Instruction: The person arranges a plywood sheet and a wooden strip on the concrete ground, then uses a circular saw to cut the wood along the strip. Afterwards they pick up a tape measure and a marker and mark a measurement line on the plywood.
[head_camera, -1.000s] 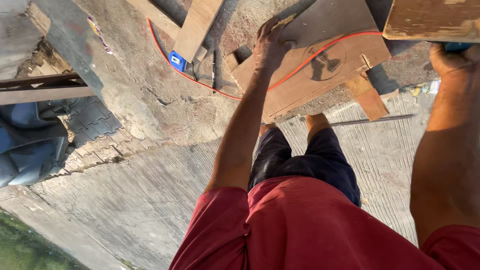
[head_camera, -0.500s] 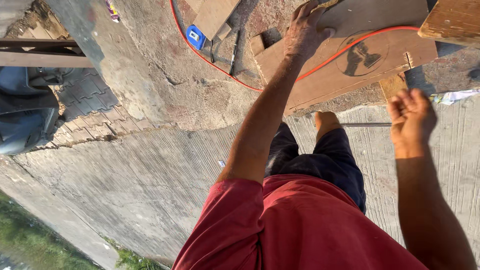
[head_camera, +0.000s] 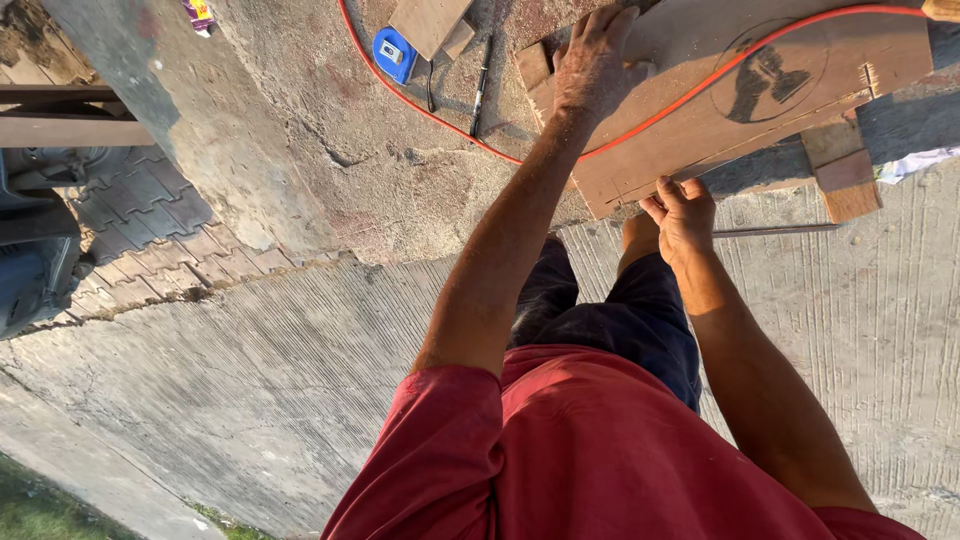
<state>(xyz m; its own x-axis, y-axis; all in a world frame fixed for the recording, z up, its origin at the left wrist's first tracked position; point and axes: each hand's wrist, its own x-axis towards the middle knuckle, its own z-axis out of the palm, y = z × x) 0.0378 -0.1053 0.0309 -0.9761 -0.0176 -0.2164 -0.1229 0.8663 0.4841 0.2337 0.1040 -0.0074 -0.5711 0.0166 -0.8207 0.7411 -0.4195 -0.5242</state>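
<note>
The left hand (head_camera: 592, 62) lay flat, fingers spread, on the far end of a wooden board (head_camera: 700, 100) on the concrete ground (head_camera: 300, 350). The right hand (head_camera: 682, 212) curled its grip around the board's near edge. An orange cable (head_camera: 420, 100) crossed the board; a blue tape measure (head_camera: 393, 53) lay left.

Orange cable (head_camera: 640, 125) crosses board (head_camera: 700, 60); concrete (head_camera: 300, 330) open.

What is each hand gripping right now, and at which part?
Both are on the wooden board: left hand pressed flat on its top face, right hand gripping its near edge by the corner.
</note>
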